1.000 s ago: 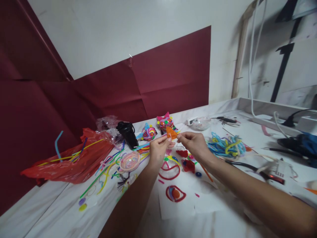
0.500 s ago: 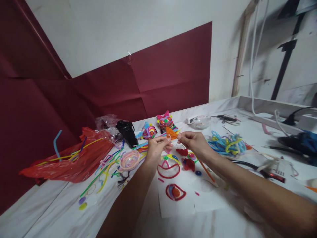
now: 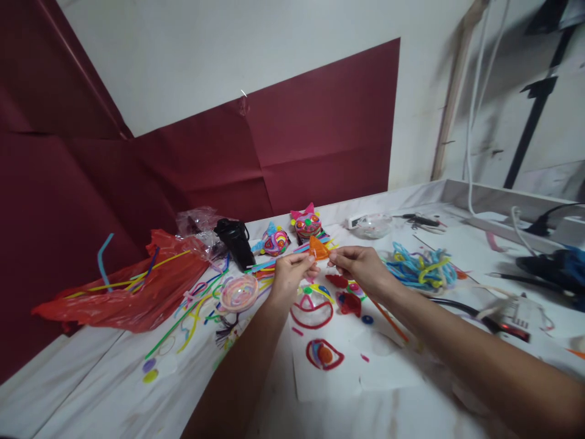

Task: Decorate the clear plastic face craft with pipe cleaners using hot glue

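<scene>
An orange triangular fuzzy piece (image 3: 319, 248), apparently of pipe cleaner, is held up above the table between my two hands. My left hand (image 3: 292, 275) pinches at its lower left, thumb against the fingers. At the lower right corner, my right hand (image 3: 361, 266) grips it between thumb and fingertips. Below them lies a white paper sheet (image 3: 338, 381) bearing a red-outlined crescent shape (image 3: 312, 325), a red-outlined eye shape (image 3: 325, 355) with an orange centre, and a dark red piece (image 3: 348, 303). Behind the hands stand a colourful cat-like figure (image 3: 307, 224) and a fish-like figure (image 3: 275, 240).
Left of the hands are a small round bowl (image 3: 238, 294), loose pipe cleaners, a black holder (image 3: 234, 242) and a red plastic bag (image 3: 146, 292). Bundled blue and yellow pipe cleaners (image 3: 421, 268) and a glue gun (image 3: 507, 329) lie to the right.
The orange piece has turned so its broad face shows more toward me. Both hands keep their pinch in nearly the same place. The camera view has shifted slightly.
</scene>
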{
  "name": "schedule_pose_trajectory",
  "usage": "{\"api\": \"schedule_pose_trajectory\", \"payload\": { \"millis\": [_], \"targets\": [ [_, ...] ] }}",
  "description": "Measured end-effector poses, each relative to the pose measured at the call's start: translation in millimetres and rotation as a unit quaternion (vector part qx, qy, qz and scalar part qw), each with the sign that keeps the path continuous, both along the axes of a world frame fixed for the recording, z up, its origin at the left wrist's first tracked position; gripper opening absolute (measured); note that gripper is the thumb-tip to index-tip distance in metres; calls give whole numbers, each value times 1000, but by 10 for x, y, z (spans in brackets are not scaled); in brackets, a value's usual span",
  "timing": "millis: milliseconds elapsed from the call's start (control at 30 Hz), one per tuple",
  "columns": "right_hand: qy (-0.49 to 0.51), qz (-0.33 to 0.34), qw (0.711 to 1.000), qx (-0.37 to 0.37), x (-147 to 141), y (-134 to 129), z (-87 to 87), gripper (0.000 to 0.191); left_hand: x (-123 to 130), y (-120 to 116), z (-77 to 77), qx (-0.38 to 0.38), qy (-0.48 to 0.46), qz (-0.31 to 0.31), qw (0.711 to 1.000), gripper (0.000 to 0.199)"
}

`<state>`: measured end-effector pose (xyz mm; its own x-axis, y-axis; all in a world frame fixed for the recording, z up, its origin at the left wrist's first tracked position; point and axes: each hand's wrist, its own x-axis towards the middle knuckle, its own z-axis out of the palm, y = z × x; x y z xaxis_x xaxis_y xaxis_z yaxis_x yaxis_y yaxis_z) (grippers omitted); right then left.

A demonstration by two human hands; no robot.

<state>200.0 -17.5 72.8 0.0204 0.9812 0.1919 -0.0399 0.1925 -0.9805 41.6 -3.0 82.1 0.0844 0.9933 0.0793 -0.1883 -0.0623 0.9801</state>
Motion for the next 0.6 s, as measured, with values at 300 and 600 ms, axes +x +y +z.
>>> {"api": "schedule_pose_trajectory", "payload": {
  "millis": [300, 600],
  "targets": [
    [5, 10, 1000, -13, -39, 60, -81, 40, -24, 51, -64, 15, 7, 22, 1000, 25],
    [-152, -58, 979, 123, -10, 109, -158, 34, -26, 49, -56, 13, 4, 22, 1000, 20]
  ]
}}
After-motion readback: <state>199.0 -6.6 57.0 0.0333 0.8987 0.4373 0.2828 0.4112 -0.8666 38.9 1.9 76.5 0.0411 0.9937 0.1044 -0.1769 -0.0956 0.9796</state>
